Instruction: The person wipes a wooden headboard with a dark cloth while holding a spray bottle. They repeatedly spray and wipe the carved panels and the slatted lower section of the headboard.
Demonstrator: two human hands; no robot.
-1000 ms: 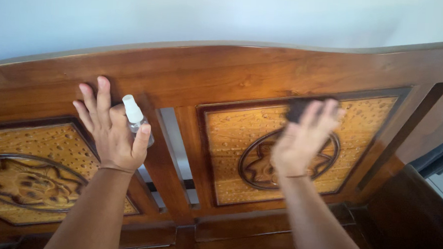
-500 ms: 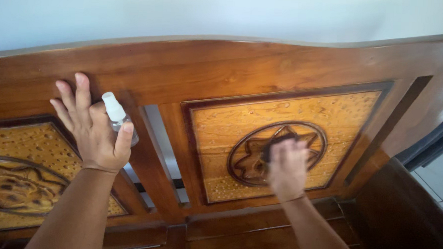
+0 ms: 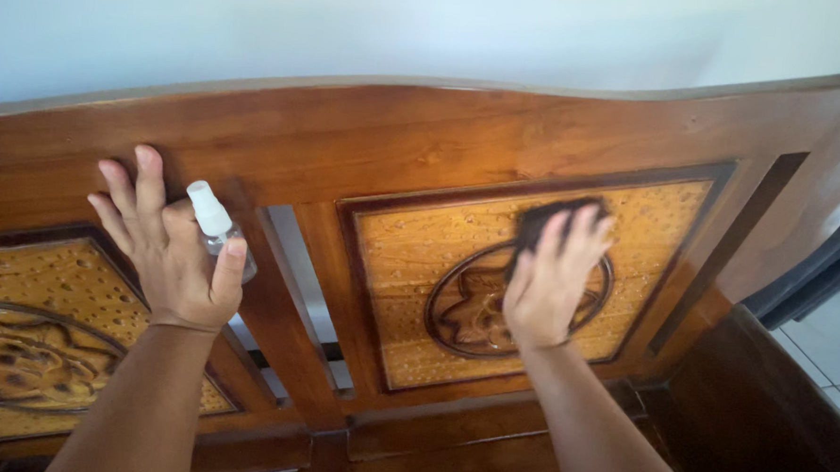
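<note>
Head view. Change since the earlier frame: right hand (image 3: 552,281) has travelled from the lower centre of the carved medallion up to its upper right arc; left hand (image 3: 169,249) and its bottle unmoved.

Item 1, right hand: flat, fingers together and extended, pressing a dark cloth (image 3: 541,220) against the right carved panel (image 3: 436,293). Only the cloth's top edge shows past the fingertips; soft, blurred outline.

Item 2, left hand: fingers spread against the upper rail near the backrest's left end, thumb hooking a small spray bottle (image 3: 217,229) against the palm. Bottle: clear plastic body, white nozzle cap, tilted, lying beside the open slot.

Item 3, wooden bench backrest (image 3: 396,136): glossy reddish-brown hardwood, curved top edge. Right panel: lighter honey-coloured inset, square, dark moulded frame, beaded with droplets, ring-and-flower relief at centre. Left carved panel (image 3: 28,342): matching relief, angled frame, at the lower left corner. Vertical slots between the panels.

Item 4, pale wall (image 3: 429,24) above the top edge.
</note>
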